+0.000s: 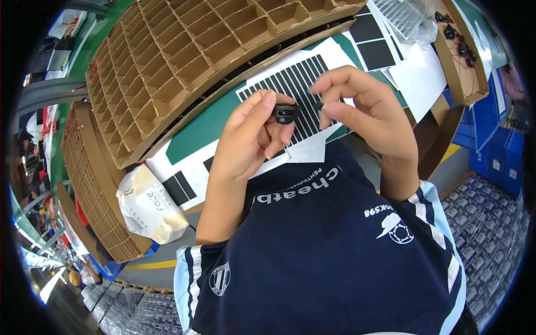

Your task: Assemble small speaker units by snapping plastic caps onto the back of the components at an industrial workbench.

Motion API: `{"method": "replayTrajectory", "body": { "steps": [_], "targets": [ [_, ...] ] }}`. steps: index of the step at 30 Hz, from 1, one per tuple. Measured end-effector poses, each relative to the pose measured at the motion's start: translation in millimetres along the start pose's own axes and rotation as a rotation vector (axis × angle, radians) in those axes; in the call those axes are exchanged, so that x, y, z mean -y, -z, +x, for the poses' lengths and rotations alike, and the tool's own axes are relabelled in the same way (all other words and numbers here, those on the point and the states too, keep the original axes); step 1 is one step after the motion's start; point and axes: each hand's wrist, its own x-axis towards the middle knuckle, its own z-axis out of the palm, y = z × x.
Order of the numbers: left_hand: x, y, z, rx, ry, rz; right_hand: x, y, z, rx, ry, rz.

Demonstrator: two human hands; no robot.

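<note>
Between the thumb and fingers of my left hand (243,134) is a small round black speaker (285,114), held up above the table. A thin red wire hangs by my left palm, with a small pale tip lower down. To its right, my right hand (368,109) pinches a small dark piece (317,105) that looks like a bit of black strip. The two hands are a short gap apart. Under and behind them lies a white sheet with rows of black strips (304,70), partly hidden by my fingers.
A large cardboard box with divider cells (184,64) stands at the back left, with another divided box (92,184) beside it. A crumpled pale bag (151,204) sits at the left. Sheets with black rectangles (373,44) and a cardboard tray of wired black parts (460,50) lie right.
</note>
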Motion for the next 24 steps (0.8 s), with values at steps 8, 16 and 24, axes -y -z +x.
{"method": "replayTrajectory", "body": {
  "steps": [8,16,24],
  "targets": [
    [-2.3,-6.9,-4.1,0.012,-0.012,-0.007,0.3,-15.3,3.6,-0.007,-0.076,0.165],
    [-2.6,-10.0,-6.4,-0.051,-0.025,0.065,-3.4,-19.7,3.1,-0.011,-0.107,0.161],
    [-1.4,-8.5,-8.6,-0.054,-0.067,0.07,-1.6,-19.0,6.1,-0.061,-0.132,-0.104]
  ]
}}
